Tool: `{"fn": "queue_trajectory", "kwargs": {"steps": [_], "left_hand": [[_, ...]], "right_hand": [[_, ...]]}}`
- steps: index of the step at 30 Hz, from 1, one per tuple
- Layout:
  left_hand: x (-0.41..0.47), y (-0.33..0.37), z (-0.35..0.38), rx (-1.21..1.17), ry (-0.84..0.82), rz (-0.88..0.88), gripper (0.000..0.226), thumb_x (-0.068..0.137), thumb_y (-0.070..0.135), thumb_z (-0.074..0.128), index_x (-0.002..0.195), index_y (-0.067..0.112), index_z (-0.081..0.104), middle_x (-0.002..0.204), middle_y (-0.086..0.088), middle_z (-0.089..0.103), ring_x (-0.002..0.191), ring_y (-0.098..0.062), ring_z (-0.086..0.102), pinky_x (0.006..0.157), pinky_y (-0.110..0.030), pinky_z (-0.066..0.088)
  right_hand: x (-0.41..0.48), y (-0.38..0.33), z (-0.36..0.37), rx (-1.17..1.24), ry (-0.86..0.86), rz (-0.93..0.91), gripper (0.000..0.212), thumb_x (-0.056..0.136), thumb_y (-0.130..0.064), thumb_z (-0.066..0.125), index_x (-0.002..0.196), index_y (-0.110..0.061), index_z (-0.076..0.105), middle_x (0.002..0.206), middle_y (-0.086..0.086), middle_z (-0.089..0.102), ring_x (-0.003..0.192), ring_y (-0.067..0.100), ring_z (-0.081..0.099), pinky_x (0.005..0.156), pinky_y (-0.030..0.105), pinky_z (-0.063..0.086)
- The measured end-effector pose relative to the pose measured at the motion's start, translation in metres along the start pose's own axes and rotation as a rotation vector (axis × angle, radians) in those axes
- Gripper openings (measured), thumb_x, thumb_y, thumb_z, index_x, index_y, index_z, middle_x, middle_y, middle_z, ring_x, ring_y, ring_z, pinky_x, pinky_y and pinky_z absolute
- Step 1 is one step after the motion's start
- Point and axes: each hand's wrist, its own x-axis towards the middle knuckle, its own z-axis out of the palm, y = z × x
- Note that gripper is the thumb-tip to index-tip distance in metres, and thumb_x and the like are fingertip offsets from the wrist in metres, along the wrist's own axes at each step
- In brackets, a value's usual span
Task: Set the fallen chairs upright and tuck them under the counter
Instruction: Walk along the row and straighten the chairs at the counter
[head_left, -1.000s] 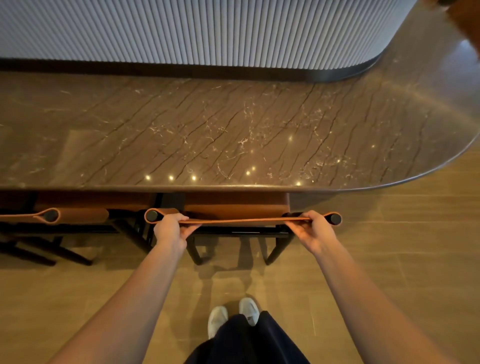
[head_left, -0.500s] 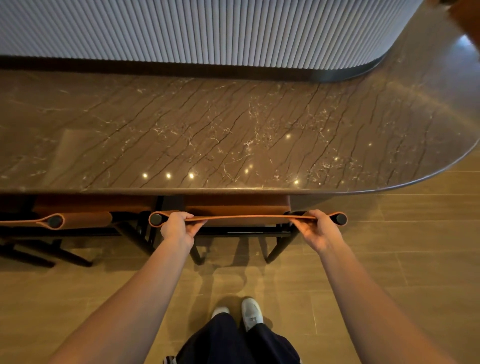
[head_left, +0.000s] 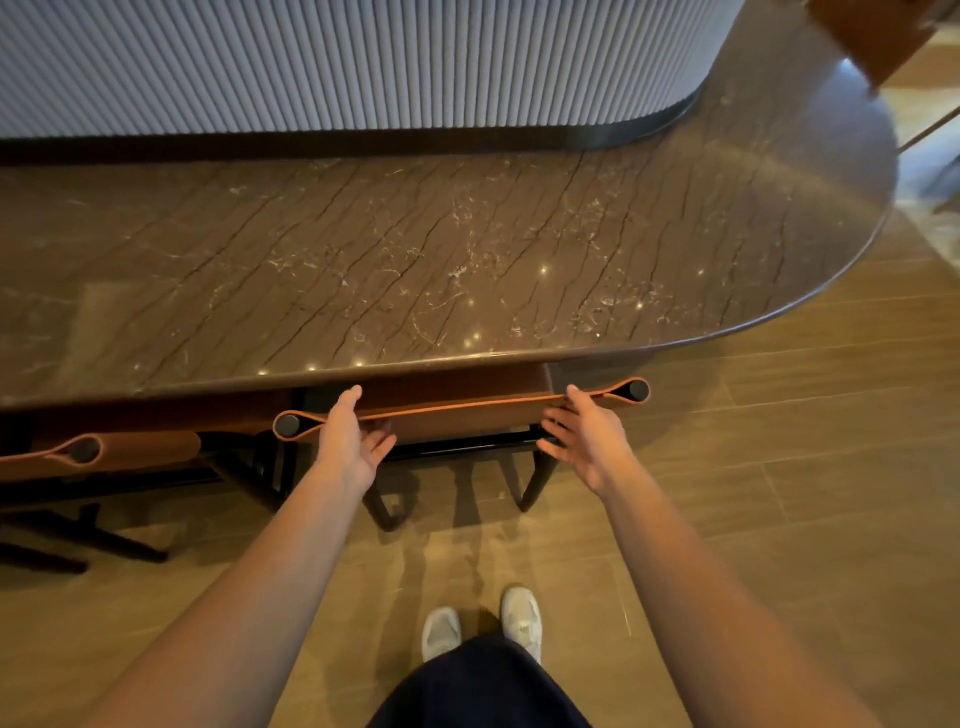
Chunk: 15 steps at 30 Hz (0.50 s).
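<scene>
A brown marble worktop (head_left: 415, 249) runs along a ribbed wall (head_left: 337, 62) above a wooden floor (head_left: 805, 493). The chair (head_left: 457, 410) stands upright, tucked under the worktop's near edge, with a second chair (head_left: 119, 452) further along that edge. The left hand (head_left: 349, 441) and right hand (head_left: 589, 441) are at the chair's back, fingers spread and released, gripping nothing.

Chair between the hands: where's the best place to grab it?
Grab the chair's backrest along its top edge, near both round posts, reaching down from the floor side. The seat is tucked under the counter, so that edge is the part facing you, and it runs level between the posts.
</scene>
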Motion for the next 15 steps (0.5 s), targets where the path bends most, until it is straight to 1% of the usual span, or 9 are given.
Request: {"fn": "queue_trajectory", "kwargs": {"steps": [2,4,6,9,12,13,15], "left_hand": [[-0.009,-0.007,0.014,0.112,0.012,0.011,0.034,0.091,0.027,0.061,0.121,0.021,0.049,0.119,-0.006,0.058,0.115,-0.023,0.055,0.104,-0.04,0.038],[-0.023,-0.018,0.031,0.197,0.027,0.018,0.04,0.089,0.026,0.062,0.127,0.02,0.049,0.125,-0.007,0.057,0.116,-0.021,0.053,0.101,-0.036,0.037],[-0.041,-0.032,0.052,0.223,0.015,0.031,0.048,0.089,0.025,0.062,0.134,0.021,0.045,0.134,-0.009,0.051,0.123,-0.022,0.047,0.103,-0.036,0.035],[-0.07,-0.056,0.084,0.239,-0.059,0.071,0.059,0.091,0.021,0.061,0.144,0.018,0.035,0.147,-0.01,0.037,0.136,-0.024,0.035,0.11,-0.038,0.031],[-0.1,-0.085,0.116,0.284,-0.198,0.116,0.055,0.094,0.021,0.058,0.144,0.015,0.037,0.15,-0.009,0.035,0.139,-0.022,0.032,0.114,-0.038,0.03],[-0.109,-0.096,0.127,0.296,-0.242,0.121,0.053,0.095,0.022,0.056,0.143,0.014,0.038,0.15,-0.01,0.035,0.139,-0.022,0.032,0.114,-0.038,0.029],[-0.128,-0.119,0.148,0.313,-0.28,0.115,0.052,0.095,0.025,0.055,0.144,0.013,0.038,0.15,-0.011,0.037,0.139,-0.023,0.034,0.115,-0.037,0.027]], "right_hand": [[-0.012,-0.004,-0.005,-0.017,-0.054,-0.015,0.032,0.099,-0.034,0.049,0.121,-0.01,0.053,0.111,0.011,0.068,0.106,0.023,0.062,0.078,0.04,0.051],[-0.023,-0.009,-0.015,-0.015,-0.081,-0.04,0.027,0.099,-0.033,0.047,0.114,-0.012,0.057,0.11,0.01,0.071,0.102,0.02,0.066,0.076,0.038,0.052],[-0.035,-0.015,-0.029,0.016,-0.067,-0.098,0.023,0.099,-0.029,0.048,0.111,-0.014,0.061,0.105,0.008,0.074,0.098,0.018,0.069,0.074,0.035,0.053],[-0.05,-0.026,-0.059,0.084,-0.036,-0.214,0.019,0.099,-0.024,0.047,0.105,-0.017,0.064,0.102,0.009,0.074,0.095,0.017,0.071,0.076,0.033,0.053],[-0.064,-0.044,-0.106,0.139,-0.049,-0.273,0.021,0.1,-0.022,0.044,0.113,-0.016,0.059,0.104,0.01,0.073,0.098,0.019,0.07,0.078,0.035,0.052],[-0.069,-0.052,-0.124,0.157,-0.052,-0.279,0.023,0.1,-0.023,0.044,0.117,-0.017,0.057,0.105,0.011,0.073,0.099,0.02,0.07,0.076,0.036,0.052],[-0.079,-0.065,-0.162,0.184,-0.056,-0.274,0.025,0.099,-0.024,0.046,0.121,-0.018,0.056,0.107,0.013,0.071,0.099,0.024,0.069,0.073,0.038,0.053]]}}
